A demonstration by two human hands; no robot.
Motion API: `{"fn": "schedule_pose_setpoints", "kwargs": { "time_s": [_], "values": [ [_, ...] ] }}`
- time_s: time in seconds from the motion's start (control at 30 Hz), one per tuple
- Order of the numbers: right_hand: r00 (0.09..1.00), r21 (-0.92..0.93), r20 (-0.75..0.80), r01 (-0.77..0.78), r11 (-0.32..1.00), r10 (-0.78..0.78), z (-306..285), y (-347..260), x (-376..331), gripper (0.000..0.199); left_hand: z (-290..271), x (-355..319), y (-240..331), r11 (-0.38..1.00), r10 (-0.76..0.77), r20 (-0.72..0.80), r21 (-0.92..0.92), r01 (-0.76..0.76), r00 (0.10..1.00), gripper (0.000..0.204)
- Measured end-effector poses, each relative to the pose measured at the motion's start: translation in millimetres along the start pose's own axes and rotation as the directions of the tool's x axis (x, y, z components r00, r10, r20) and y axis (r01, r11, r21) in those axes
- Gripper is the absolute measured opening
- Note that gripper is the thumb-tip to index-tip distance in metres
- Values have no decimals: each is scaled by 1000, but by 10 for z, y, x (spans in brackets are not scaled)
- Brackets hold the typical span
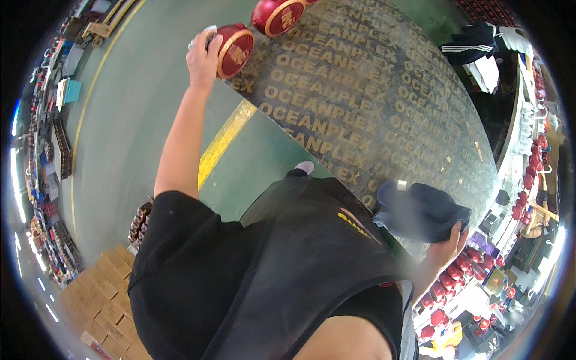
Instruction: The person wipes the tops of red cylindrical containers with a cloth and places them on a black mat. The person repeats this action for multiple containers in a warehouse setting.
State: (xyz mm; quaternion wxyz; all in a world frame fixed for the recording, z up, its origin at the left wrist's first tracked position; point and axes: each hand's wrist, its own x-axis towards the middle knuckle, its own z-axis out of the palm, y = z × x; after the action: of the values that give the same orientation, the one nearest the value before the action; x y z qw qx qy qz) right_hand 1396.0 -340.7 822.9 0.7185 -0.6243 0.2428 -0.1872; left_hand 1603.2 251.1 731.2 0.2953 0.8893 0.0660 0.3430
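My left hand (203, 57) is at the far left corner of a dark table. Its fingers are curled around a crumpled whitish cloth (209, 30), beside a shiny red round vessel (235, 51). Hand and vessel appear to touch. The vessel lies with a gold-rimmed round face toward me, a gold emblem in its middle. A second red vessel (278, 16) of the same kind lies just beyond it. At the near right, my right hand (449, 245) grips a bunched dark blue cloth (423, 210) by its edge. The cloth covers part of the fingers.
The dark table (360, 102) bears repeated printed lettering. Dark and white garments (480, 54) are at its far right. Red items line a bench (510, 156) on the right. Cardboard boxes (105, 294) stand behind me at left. A yellow stripe (225, 144) crosses the green floor.
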Motion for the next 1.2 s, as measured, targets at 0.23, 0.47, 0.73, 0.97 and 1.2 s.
{"fn": "schedule_pose_setpoints", "kwargs": {
  "time_s": [0.23, 0.47, 0.73, 0.97, 1.2],
  "values": [
    [996, 18, -85, 22, 1000, -20, -106, 45, -52, 28, 67, 119, -152, 999, -36, 60, -38, 38, 998, 30],
    [993, 90, -120, 13, 996, -2, -211, -24, -150, 32, 139, 66, -250, 996, 72, 103, -58, -67, 992, 32],
    [963, 409, -258, 36, 912, 78, -842, -115, -667, 35, 198, 96, 555, 959, 250, -17, 145, -245, 968, 42],
    [961, 591, -253, 246, 768, -113, -2099, 2, -1285, 37, 1636, -1220, 3758, 659, 607, 314, -712, -242, 730, 22],
    [816, 556, -576, 428, 712, -40, -3736, 760, -2078, 42, 2535, -4377, 7552, 206, 954, 265, -921, 330, 144, 21]
  ]
}}
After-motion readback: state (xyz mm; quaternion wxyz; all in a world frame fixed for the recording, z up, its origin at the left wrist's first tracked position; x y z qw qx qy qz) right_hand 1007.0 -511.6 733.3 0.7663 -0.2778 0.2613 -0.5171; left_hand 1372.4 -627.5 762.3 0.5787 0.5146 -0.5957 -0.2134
